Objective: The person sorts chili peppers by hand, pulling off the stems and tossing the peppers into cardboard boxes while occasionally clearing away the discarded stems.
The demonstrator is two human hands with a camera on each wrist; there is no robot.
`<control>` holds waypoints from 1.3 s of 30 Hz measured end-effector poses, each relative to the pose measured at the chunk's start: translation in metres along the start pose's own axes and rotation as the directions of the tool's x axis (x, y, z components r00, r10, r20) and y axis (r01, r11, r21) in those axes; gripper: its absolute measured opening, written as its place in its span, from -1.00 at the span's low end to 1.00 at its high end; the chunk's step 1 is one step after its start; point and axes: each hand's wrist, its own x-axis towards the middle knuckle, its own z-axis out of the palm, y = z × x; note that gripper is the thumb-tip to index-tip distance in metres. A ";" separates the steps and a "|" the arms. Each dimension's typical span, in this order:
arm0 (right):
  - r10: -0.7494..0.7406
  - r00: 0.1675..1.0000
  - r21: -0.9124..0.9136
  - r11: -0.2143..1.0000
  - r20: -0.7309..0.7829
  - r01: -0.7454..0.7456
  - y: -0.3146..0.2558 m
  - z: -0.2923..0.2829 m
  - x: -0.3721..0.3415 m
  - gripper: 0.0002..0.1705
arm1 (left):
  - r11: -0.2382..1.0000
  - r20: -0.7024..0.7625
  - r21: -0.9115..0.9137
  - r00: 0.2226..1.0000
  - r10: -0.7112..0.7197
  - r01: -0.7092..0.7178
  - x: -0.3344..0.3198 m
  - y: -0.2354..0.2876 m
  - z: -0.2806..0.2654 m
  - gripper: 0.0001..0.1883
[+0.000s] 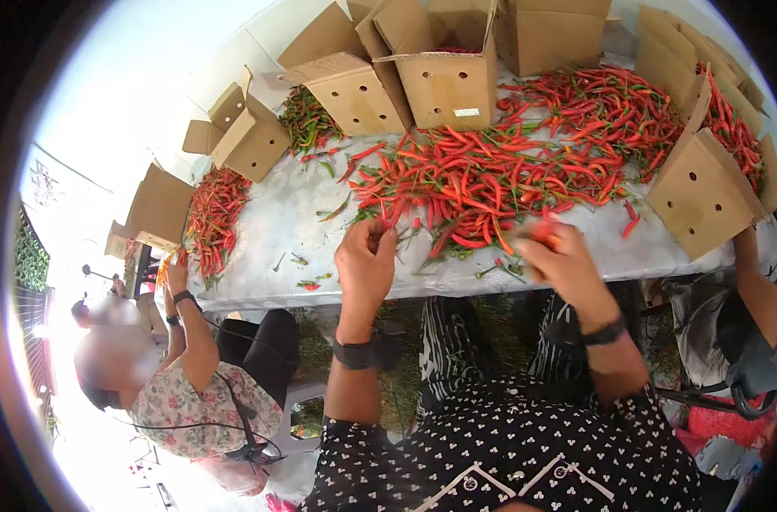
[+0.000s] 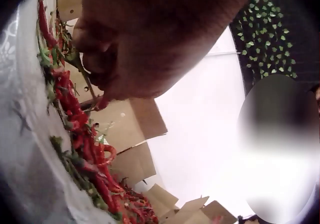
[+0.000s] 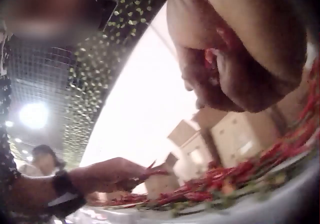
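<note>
A large heap of red chili peppers with green stems covers the middle of the table. At the heap's near left edge my left hand pinches a chili pepper between thumb and fingers. My right hand, slightly blurred, is over the near right edge of the heap with its fingers curled. Red chili peppers show inside that hand in the right wrist view, partly hidden by the fingers. Loose stems and green bits lie near the table's front edge between the hands.
Cardboard boxes with round holes stand along the back. Another box, with chilies behind it, is at the right. A smaller chili pile and green chilies lie left. A person in a floral shirt sits at the left.
</note>
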 end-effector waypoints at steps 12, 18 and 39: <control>0.004 0.998 0.304 0.952 0.070 -0.025 0.033 0.058 0.080 -0.73 | 0.964 0.216 -0.222 0.972 -0.098 0.146 0.006 0.021 0.022 -0.90; 0.053 0.951 0.084 0.993 0.304 -0.083 0.036 0.042 0.071 -0.81 | 0.807 0.378 -0.458 0.903 -0.202 0.372 0.020 0.033 0.019 -0.86; 0.074 0.967 0.305 0.941 0.242 -0.149 0.036 0.051 0.065 -0.86 | 0.988 0.426 -0.111 0.903 -0.050 0.108 0.008 0.029 0.014 -0.57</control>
